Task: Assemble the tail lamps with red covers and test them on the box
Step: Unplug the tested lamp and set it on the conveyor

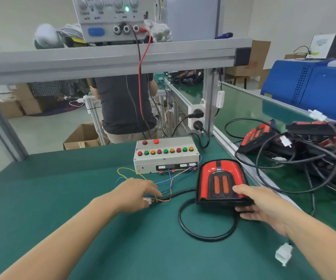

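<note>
Gripping tail lamp (220, 182), right hand (262, 207)

Power supply (110, 19) front: "–", "GND", "+" above terminals; other labels blurred.

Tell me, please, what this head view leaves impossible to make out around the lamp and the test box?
- Connector: the left hand covers it, so mating is unclear.
- Tail lamp near edge: the right hand hides it.
- Test box labels: too small.
- Power supply: top cut off, lettering blurred.
</note>
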Tool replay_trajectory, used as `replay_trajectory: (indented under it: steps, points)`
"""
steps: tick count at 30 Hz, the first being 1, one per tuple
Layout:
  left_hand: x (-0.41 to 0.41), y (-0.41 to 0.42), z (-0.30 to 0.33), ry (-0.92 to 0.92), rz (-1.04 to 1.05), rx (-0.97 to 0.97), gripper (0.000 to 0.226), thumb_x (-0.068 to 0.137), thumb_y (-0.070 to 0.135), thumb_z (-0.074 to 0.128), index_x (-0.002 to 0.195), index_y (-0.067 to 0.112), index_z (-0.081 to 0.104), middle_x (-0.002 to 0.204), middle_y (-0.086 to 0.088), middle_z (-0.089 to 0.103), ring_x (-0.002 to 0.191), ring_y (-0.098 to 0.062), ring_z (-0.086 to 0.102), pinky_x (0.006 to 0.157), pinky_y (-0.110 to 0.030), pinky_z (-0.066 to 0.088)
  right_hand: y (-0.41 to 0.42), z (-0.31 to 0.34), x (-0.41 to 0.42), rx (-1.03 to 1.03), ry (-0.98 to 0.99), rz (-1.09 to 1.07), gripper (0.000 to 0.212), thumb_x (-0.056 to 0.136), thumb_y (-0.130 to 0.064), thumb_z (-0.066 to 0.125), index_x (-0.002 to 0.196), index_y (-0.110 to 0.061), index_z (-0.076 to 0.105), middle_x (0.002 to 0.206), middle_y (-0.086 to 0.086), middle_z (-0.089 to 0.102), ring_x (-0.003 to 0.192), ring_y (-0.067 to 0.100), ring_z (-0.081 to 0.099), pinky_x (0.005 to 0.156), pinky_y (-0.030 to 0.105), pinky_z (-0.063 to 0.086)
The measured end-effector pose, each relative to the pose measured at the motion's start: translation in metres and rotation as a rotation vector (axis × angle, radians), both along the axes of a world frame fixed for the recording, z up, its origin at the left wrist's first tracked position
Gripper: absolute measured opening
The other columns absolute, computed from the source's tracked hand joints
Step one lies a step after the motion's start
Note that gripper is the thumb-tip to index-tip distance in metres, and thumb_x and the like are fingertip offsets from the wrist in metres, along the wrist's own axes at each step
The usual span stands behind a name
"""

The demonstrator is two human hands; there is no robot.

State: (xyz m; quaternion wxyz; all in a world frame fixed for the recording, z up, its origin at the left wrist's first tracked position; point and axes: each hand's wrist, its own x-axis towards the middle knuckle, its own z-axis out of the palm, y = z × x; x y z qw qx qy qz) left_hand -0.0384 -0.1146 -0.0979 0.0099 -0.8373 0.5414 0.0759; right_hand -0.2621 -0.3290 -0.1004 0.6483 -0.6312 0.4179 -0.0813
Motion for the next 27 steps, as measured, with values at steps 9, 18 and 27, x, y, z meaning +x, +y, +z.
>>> replay_trajectory:
  steps: [9, 18, 27]
  points:
    - [-0.012, 0.014, -0.01, -0.608, -0.112, -0.312, 0.031, 0.046, 0.002, 0.085, 0.056, 0.01, 0.057, 0.068, -0.002, 0.067, 0.027, -0.021, 0.041, 0.027, -0.018, 0.025, -0.001, -0.007, 0.002, -0.052, -0.054, -0.013, 0.031, 0.085, -0.026, 0.059, 0.104, -0.003, 0.067, 0.098, 0.01, 0.074, 0.094, 0.023, 0.067, 0.087, 0.036, 0.055]
    - [-0.018, 0.015, -0.013, -0.393, -0.009, -0.129, 0.011, 0.061, 0.021, 0.065, 0.072, 0.021, 0.066, 0.087, 0.003, 0.056, 0.073, -0.019, 0.057, 0.057, -0.027, 0.038, 0.005, 0.0, 0.005, -0.036, -0.052, 0.215, 0.038, 0.078, -0.029, 0.061, 0.108, -0.005, 0.062, 0.104, 0.013, 0.071, 0.097, 0.025, 0.064, 0.102, 0.042, 0.046]
    - [0.0, 0.009, -0.005, -0.309, 0.348, -0.032, 0.019, 0.086, 0.03, 0.054, 0.103, 0.035, 0.06, 0.098, 0.008, 0.063, 0.091, -0.017, 0.062, 0.078, -0.029, 0.041, -0.001, -0.004, 0.009, -0.134, 0.075, 0.221, 0.051, 0.08, -0.033, 0.059, 0.126, -0.01, 0.054, 0.127, 0.009, 0.061, 0.104, 0.023, 0.063, 0.092, 0.035, 0.052]
